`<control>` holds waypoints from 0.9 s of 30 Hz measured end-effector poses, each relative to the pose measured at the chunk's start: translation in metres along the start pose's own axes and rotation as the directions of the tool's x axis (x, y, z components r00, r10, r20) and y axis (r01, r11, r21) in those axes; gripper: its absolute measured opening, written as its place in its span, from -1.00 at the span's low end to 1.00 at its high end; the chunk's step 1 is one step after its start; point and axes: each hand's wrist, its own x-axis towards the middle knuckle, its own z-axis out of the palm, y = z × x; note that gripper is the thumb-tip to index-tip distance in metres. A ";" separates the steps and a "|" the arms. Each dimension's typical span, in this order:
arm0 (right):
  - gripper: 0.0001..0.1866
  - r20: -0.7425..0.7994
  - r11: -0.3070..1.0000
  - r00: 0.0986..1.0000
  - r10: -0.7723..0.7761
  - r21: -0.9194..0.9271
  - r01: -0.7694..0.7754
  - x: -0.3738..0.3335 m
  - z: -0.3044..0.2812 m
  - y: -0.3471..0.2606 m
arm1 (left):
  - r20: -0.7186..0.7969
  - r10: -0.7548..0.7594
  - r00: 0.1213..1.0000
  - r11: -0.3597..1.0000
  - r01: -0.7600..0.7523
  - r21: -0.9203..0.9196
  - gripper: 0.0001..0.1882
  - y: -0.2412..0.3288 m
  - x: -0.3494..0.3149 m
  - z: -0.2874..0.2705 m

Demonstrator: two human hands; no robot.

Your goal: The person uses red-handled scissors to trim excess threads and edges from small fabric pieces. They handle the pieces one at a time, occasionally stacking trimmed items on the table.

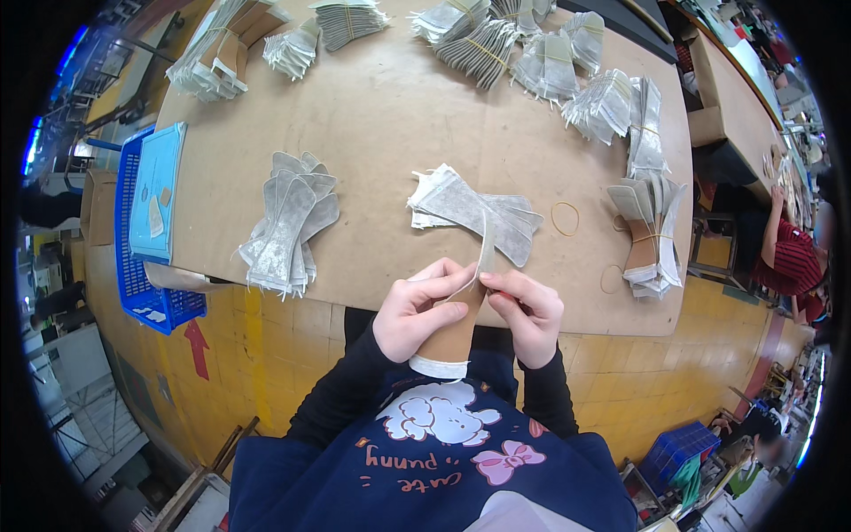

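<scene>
Near the table's front edge I hold a tongue-shaped piece (450, 340), brown on one face and pale grey on the other, with a white strip along its lower end. My left hand (424, 306) pinches it between thumb and fingers from the left. At its right edge my right hand (527, 310) is closed, thumb and forefinger touching the piece. A bit of something small and red shows between the right fingers; its kind is hidden. Just beyond my hands lies a fanned pile of grey pieces (479, 213). A second pile (291, 222) rests farther left.
Banded bundles of similar pieces (479, 49) line the table's far side, with another bundle (651, 235) at the right edge. A loose rubber band (565, 218) lies on the brown tabletop (372, 115). Left of the table is a blue basket (133, 284). A person (789, 253) sits at right.
</scene>
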 end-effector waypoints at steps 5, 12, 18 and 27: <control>-0.72 0.251 0.628 0.905 0.344 0.655 -0.420 -0.007 -0.005 0.007 | 0.039 -0.074 0.996 0.996 0.076 -0.040 -0.50 0.004 0.003 -0.007; -0.69 0.209 0.246 0.952 0.224 0.933 -0.263 -0.003 -0.028 0.010 | 0.042 -0.175 0.984 0.960 0.180 -0.217 -0.56 -0.008 0.001 -0.019; -0.68 -0.251 0.823 0.955 0.156 0.569 0.015 0.002 -0.052 0.005 | -0.035 -0.204 0.978 0.899 0.173 -0.403 -0.53 -0.007 -0.003 -0.034; -0.54 -0.374 0.933 0.900 0.223 -0.188 -0.309 0.007 -0.033 0.001 | -0.295 0.011 0.956 0.944 -0.107 -0.312 -0.64 -0.014 -0.006 -0.050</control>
